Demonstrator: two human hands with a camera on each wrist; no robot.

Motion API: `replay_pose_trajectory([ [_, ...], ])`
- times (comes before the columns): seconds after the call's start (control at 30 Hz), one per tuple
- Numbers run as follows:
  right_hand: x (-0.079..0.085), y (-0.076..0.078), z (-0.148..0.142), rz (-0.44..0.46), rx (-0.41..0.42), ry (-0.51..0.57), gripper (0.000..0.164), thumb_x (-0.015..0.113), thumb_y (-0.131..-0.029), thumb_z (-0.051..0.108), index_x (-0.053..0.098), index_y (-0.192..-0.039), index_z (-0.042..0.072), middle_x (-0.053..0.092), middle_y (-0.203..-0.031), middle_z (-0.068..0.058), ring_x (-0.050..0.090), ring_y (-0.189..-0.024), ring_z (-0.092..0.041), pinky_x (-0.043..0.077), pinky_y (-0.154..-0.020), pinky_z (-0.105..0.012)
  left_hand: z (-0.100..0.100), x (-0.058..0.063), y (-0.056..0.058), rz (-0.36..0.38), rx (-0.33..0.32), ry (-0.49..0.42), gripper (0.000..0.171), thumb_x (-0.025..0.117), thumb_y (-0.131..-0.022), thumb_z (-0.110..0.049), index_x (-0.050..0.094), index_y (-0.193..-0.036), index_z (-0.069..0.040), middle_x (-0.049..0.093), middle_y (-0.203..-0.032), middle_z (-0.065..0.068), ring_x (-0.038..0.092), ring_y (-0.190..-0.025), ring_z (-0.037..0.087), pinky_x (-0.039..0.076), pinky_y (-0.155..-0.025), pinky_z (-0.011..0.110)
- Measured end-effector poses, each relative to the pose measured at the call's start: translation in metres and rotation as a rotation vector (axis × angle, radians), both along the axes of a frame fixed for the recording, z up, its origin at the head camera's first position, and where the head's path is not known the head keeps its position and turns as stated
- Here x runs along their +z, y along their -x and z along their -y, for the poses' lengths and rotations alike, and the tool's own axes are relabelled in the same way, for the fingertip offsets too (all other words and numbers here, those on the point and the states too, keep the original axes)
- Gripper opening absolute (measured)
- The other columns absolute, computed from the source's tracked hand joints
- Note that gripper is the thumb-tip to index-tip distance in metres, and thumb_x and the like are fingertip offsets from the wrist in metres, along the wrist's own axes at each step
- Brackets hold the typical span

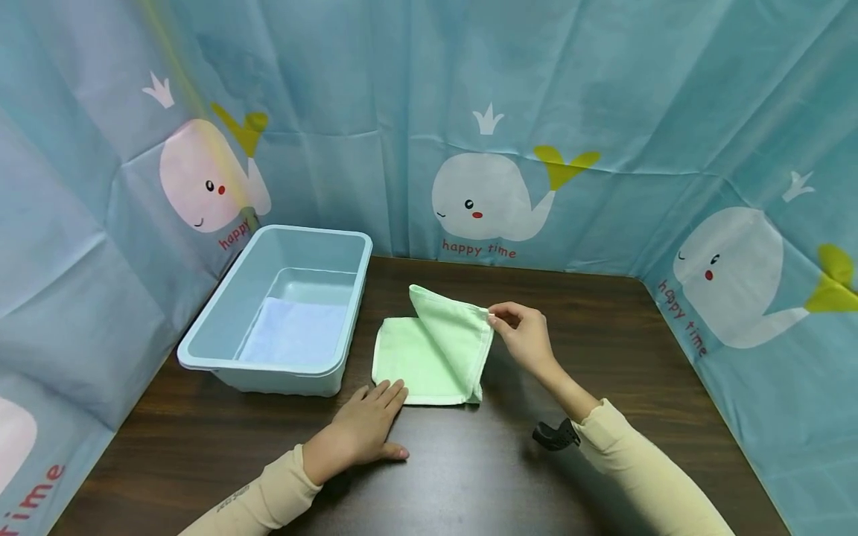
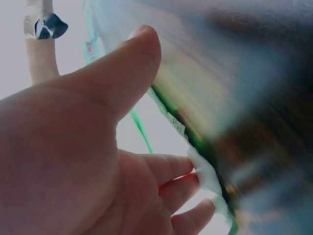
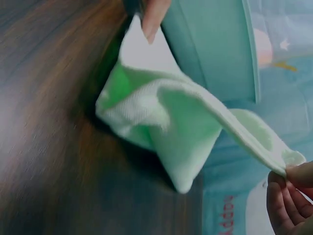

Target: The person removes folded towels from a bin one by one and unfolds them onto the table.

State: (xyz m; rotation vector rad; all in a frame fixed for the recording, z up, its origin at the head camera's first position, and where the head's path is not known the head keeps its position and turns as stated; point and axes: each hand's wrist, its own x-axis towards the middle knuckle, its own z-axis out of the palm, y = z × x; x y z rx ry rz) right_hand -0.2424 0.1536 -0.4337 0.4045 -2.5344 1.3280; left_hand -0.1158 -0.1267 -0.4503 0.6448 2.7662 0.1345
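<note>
A light green cloth [image 1: 422,361], folded, lies on the dark wooden table in the head view. My right hand [image 1: 526,335] pinches its far right corner between thumb and fingers, holding that upper layer raised off the rest. In the right wrist view the lifted edge of the cloth [image 3: 195,105] stretches to the right hand [image 3: 293,196]. Straight fingers of my left hand [image 1: 365,428] rest on the cloth's near left corner, with the thumb out to the side on the table. A small printed tag [image 2: 177,124] shows on the cloth's edge in the left wrist view.
Left of the cloth stands a light blue plastic basin [image 1: 355,313] with a pale blue cloth [image 1: 295,331] lying flat inside. A blue curtain [image 1: 395,112] with whale prints encloses the table [image 1: 603,327] at the back and sides. A black wrist device [image 1: 555,435] sits at my right cuff.
</note>
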Motion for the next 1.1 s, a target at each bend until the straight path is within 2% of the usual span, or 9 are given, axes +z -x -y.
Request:
replay_pose_trajectory([
  [0.17,0.002,-0.009,-0.023,0.019,-0.065,0.032,0.013,0.071,-0.091,0.014,0.075,-0.102,0.008,0.076,-0.091,-0.013,0.068,-0.073,-0.007,0.054,-0.067,-0.018,0.0,0.001,0.001,0.006,-0.003,-0.006,0.094,0.07,-0.081,-0.06,0.038,-0.152,-0.008,0.035,-0.161,0.008,0.035,-0.149,0.029,0.031,-0.119,0.052],
  [0.33,-0.001,-0.019,-0.043,0.04,-0.081,0.105,0.018,0.071,-0.092,0.014,0.074,-0.105,0.003,0.075,-0.092,-0.02,0.066,-0.068,0.003,0.058,-0.064,-0.022,0.0,0.001,0.002,0.009,-0.001,0.001,0.093,0.07,-0.081,-0.06,0.038,-0.152,-0.008,0.035,-0.161,0.008,0.034,-0.149,0.028,0.031,-0.12,0.052],
  [0.43,-0.004,-0.024,-0.053,0.056,-0.101,0.134,0.019,0.07,-0.092,0.012,0.073,-0.106,0.0,0.074,-0.094,-0.024,0.066,-0.067,0.004,0.058,-0.063,-0.022,0.001,0.001,0.003,0.014,0.003,0.005,0.093,0.07,-0.081,-0.059,0.038,-0.152,-0.009,0.035,-0.162,0.007,0.034,-0.149,0.028,0.03,-0.12,0.051],
  [0.57,-0.008,-0.033,-0.064,0.085,-0.159,0.149,0.017,0.07,-0.092,0.011,0.074,-0.104,0.0,0.074,-0.092,-0.024,0.07,-0.065,-0.003,0.057,-0.06,-0.02,0.0,0.0,0.004,0.002,0.014,0.013,0.093,0.071,-0.081,-0.059,0.039,-0.152,-0.008,0.036,-0.161,0.008,0.036,-0.149,0.028,0.029,-0.12,0.05],
  [0.73,-0.012,-0.043,-0.074,0.116,-0.212,0.131,0.014,0.071,-0.09,0.011,0.074,-0.1,0.001,0.075,-0.088,-0.022,0.074,-0.066,-0.018,0.059,-0.06,-0.025,-0.001,0.001,0.004,-0.01,0.027,0.03,0.092,0.071,-0.081,-0.059,0.039,-0.151,-0.008,0.037,-0.16,0.008,0.037,-0.148,0.027,0.028,-0.121,0.05],
  [0.87,-0.017,-0.049,-0.079,0.147,-0.23,0.098,0.014,0.071,-0.09,0.011,0.074,-0.099,0.001,0.075,-0.087,-0.021,0.074,-0.065,-0.021,0.058,-0.059,-0.024,-0.001,0.001,0.004,-0.023,0.029,0.051,0.092,0.07,-0.081,-0.059,0.04,-0.151,-0.008,0.039,-0.159,0.008,0.038,-0.147,0.027,0.028,-0.121,0.049],
  [1.1,-0.03,-0.053,-0.085,0.237,-0.275,0.037,0.012,0.071,-0.088,0.007,0.074,-0.096,-0.002,0.074,-0.084,-0.018,0.074,-0.069,-0.029,0.061,-0.062,-0.032,-0.002,0.002,0.004,-0.033,0.032,0.054,0.091,0.071,-0.081,-0.059,0.042,-0.15,-0.008,0.041,-0.158,0.008,0.04,-0.146,0.027,0.029,-0.121,0.049],
])
